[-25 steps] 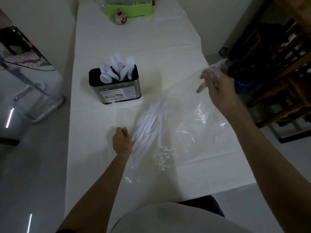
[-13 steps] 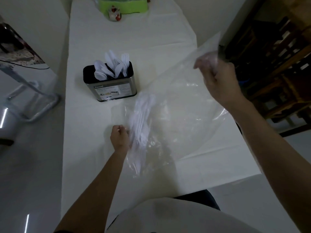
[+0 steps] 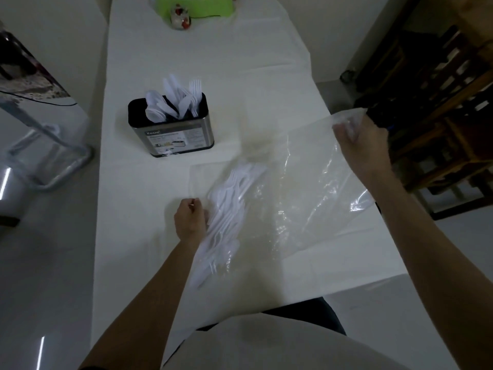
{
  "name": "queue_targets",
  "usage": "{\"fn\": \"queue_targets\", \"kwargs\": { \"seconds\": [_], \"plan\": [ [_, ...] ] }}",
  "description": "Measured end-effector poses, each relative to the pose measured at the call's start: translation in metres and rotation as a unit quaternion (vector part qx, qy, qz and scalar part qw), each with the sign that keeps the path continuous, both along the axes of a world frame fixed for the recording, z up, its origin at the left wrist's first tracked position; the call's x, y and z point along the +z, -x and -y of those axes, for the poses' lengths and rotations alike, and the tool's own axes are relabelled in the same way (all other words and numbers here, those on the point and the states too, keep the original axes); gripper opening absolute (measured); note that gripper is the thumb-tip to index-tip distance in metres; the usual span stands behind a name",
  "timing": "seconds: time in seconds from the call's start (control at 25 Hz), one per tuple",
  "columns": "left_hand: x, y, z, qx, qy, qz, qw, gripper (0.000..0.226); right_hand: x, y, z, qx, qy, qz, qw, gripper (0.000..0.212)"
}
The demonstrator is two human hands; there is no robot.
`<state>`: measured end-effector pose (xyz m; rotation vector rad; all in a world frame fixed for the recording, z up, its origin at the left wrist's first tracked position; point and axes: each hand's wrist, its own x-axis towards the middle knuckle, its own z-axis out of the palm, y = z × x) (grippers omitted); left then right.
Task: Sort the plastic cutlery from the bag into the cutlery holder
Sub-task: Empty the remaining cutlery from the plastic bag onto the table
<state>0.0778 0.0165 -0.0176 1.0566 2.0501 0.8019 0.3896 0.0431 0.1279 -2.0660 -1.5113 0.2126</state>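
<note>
A clear plastic bag [image 3: 306, 188] lies spread across the white table. My right hand [image 3: 365, 145] grips its far right corner, lifted above the table edge. A heap of white plastic cutlery [image 3: 226, 214] lies inside the bag at its left side. My left hand [image 3: 190, 221] is curled against that heap and holds the bag's left edge. The steel cutlery holder [image 3: 176, 129] with a black rim stands upright behind, with white spoons, knives and forks standing in it.
The white table [image 3: 149, 193] runs away from me; its right edge drops off near my right hand. A green container [image 3: 192, 6] and a small figurine [image 3: 181, 18] sit at the far end. Dark wooden chairs [image 3: 440, 108] stand to the right.
My right hand has swung the bag's corner up and then down and outward to the right, stretching the bag flatter. The cutlery heap has shifted toward my left hand.
</note>
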Motion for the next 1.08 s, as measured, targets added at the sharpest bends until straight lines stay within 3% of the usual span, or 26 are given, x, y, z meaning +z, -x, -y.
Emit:
{"fn": "queue_targets", "kwargs": {
  "seconds": [0.12, 0.2, 0.28, 0.4, 0.56, 0.68, 0.8, 1.08],
  "plan": [
    [0.003, -0.001, 0.005, 0.024, -0.014, 0.083, 0.996, 0.023, -0.006, -0.006, 0.018, -0.089, -0.073, -0.051, 0.992, 0.049],
    [0.004, 0.002, 0.009, 0.043, -0.016, 0.161, 0.986, 0.021, -0.009, -0.008, 0.031, -0.101, -0.103, 0.021, 0.989, 0.063],
    [0.003, 0.006, 0.014, 0.039, -0.006, 0.215, 0.976, 0.021, -0.017, -0.002, 0.038, -0.090, -0.098, 0.097, 0.986, 0.062],
    [0.002, 0.011, 0.023, 0.019, 0.023, 0.261, 0.965, 0.014, -0.044, 0.031, 0.041, 0.021, -0.096, 0.039, 0.994, 0.044],
    [-0.005, 0.017, 0.030, 0.013, 0.047, 0.289, 0.956, 0.016, -0.082, 0.108, 0.042, 0.165, 0.023, -0.067, 0.984, 0.022],
    [-0.007, 0.020, 0.033, 0.017, 0.054, 0.290, 0.955, 0.014, -0.098, 0.164, 0.043, 0.227, 0.203, -0.062, 0.950, 0.036],
    [0.000, 0.023, 0.031, 0.002, 0.056, 0.284, 0.957, 0.014, -0.104, 0.200, 0.045, 0.257, 0.312, -0.030, 0.914, 0.041],
    [-0.011, 0.032, 0.022, -0.033, 0.087, 0.244, 0.965, 0.008, -0.117, 0.207, 0.052, 0.276, 0.326, 0.007, 0.904, 0.023]
  ]
}}
